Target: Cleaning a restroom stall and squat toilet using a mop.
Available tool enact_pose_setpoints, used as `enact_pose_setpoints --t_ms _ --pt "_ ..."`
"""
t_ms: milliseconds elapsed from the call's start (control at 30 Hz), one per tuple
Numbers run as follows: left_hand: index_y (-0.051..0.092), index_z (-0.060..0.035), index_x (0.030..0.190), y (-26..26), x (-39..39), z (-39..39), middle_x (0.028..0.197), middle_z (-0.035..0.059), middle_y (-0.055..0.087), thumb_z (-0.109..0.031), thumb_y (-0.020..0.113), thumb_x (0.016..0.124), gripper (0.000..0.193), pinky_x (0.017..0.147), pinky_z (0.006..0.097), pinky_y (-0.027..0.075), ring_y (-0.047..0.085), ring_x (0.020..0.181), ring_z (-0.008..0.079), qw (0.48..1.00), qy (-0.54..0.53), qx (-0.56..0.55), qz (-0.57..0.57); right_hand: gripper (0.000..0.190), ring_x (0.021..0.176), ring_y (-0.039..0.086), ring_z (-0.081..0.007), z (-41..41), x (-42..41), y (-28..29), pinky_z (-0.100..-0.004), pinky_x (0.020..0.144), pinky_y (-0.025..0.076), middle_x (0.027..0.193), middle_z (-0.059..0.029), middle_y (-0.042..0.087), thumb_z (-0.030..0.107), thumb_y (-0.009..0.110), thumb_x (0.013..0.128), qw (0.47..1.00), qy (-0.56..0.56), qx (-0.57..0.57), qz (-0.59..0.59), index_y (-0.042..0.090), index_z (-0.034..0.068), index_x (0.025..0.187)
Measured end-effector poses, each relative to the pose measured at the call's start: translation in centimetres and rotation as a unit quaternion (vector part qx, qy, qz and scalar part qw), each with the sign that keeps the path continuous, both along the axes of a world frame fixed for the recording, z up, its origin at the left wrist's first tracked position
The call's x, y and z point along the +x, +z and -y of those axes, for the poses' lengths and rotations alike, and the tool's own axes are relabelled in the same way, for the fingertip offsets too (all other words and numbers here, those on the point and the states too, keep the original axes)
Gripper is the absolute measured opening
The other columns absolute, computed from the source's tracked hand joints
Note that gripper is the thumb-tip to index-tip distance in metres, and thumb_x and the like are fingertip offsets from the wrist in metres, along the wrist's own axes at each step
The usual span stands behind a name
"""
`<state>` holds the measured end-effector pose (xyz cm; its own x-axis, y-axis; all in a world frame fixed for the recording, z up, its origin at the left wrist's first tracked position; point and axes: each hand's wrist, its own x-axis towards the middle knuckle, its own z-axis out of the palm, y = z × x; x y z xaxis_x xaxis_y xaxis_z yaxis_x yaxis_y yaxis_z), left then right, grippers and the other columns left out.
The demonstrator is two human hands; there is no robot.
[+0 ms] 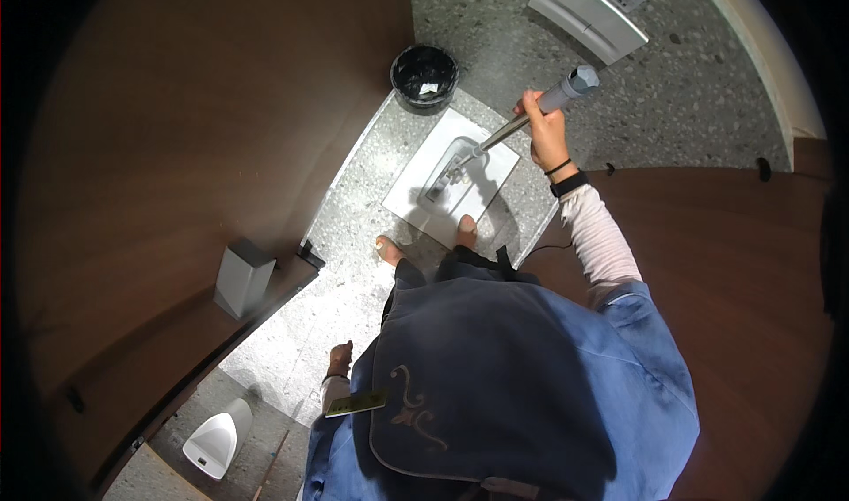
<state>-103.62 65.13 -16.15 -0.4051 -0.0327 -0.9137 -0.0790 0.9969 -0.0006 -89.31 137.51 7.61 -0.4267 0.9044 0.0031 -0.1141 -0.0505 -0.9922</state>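
Note:
In my right hand (548, 133) is a long-handled cleaning tool (505, 135) with a metal shaft and a grey plastic grip. My fingers wrap around it just below the thick grip end. The shaft slants down into the basin of a white squat toilet (406, 194) set in the floor. What its lower end carries is too small to make out. My left hand (340, 357) hangs low beside my body, well away from the toilet. Its fingers look bent, and nothing shows clearly in them. My two feet stand at the toilet's near edge.
A black waste bin (424, 106) with a scrap of white inside stands beyond the toilet. Brown partitions (199, 103) rise at both sides. A grey dispenser (244, 277) is mounted at left, a silvery wall box (587, 17) at upper right. A urinal (219, 441) shows outside the stall.

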Motion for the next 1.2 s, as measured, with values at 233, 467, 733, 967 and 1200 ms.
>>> enact_pose_setpoints --t_ms 233,467,733,967,1200 --pt "0.057 -0.0019 0.123 0.4 4.5 -3.9 0.109 0.0122 0.065 -0.042 0.06 0.092 0.051 0.076 0.0343 0.052 0.063 0.096 0.0223 0.927 0.32 0.193 0.012 0.027 0.071 0.052 -0.0103 -3.6 0.6 -1.5 -0.0278 0.068 0.041 0.074 0.0 0.058 0.032 0.065 0.092 0.998 -0.042 -0.045 0.017 0.058 0.01 0.079" --pt "0.062 -0.0135 0.113 6.5 2.0 -9.6 0.1 -0.0014 0.066 -0.039 0.062 0.092 0.033 0.071 0.0314 0.046 0.059 0.086 0.0132 0.927 0.294 0.225 -0.055 0.034 0.07 0.052 -0.0114 -7.3 2.1 -1.6 -0.0285 0.068 0.04 0.073 -0.0009 0.057 0.042 0.067 0.089 0.996 -0.053 -0.075 -0.002 0.056 0.011 0.081" --pt "0.063 -0.0127 0.11 8.2 1.7 -10.6 0.095 -0.0011 0.066 -0.035 0.064 0.091 0.03 0.062 0.0278 0.045 0.059 0.079 0.0115 0.929 0.325 0.167 -0.065 0.031 0.07 0.055 -0.0126 -11.7 6.2 -5.2 -0.0282 0.067 0.046 0.075 -0.0024 0.058 0.038 0.066 0.09 0.99 -0.12 -0.072 -0.006 0.056 0.009 0.087" --pt "0.061 -0.0057 0.095 8.9 3.2 -10.2 0.086 0.0028 0.067 -0.033 0.066 0.091 0.028 0.062 0.0262 0.045 0.058 0.071 0.0126 0.934 0.299 0.186 -0.061 0.027 0.07 0.06 -0.0168 -19.1 9.4 -8.9 -0.034 0.072 0.055 0.077 -0.0059 0.059 0.031 0.069 0.089 0.985 -0.121 -0.109 -0.058 0.053 0.01 0.085" --pt "0.052 -0.0039 0.082 10.7 2.9 -10.6 0.078 0.0083 0.065 -0.023 0.068 0.089 0.026 0.065 0.0277 0.052 0.062 0.072 0.0137 0.899 0.298 0.29 -0.136 0.029 0.07 0.061 -0.0173 -21.5 6.9 -9.9 -0.0333 0.07 0.056 0.077 -0.0061 0.059 0.032 0.071 0.087 0.985 -0.139 -0.096 -0.037 0.053 0.009 0.083"
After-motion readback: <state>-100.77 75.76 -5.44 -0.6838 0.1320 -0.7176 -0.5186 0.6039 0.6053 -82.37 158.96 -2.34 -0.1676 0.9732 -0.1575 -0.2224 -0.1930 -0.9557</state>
